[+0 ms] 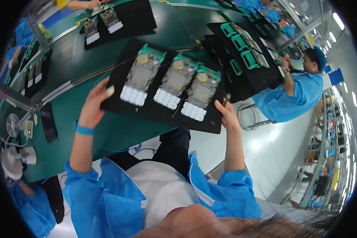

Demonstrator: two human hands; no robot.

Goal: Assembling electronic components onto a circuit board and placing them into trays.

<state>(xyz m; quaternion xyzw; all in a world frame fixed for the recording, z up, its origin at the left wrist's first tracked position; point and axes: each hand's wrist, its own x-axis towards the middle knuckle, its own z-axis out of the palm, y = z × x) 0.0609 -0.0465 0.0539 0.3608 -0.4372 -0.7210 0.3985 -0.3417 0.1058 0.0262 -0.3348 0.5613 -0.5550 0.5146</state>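
Between my two hands a black flat tray (119,104) is held up, tilted, above the front edge of the green bench. My left hand (94,104) grips its left edge, thumb on top. At the lower right edge my right hand (227,113) is closed on the same tray, its other fingers hidden beneath. Three circuit boards lie side by side on it: a left board (141,75), a middle board (175,81) and a right board (201,93). Each has a green frame at the top, a round yellow part, a grey middle and a white keypad below.
Black trays with green frames (246,55) are stacked at the right. Another black tray (135,20) with two boards lies on the far bench, near a co-worker's hands (93,4). A phone (48,123) and a small fan (12,162) are at the left. A co-worker (293,95) sits at the right.
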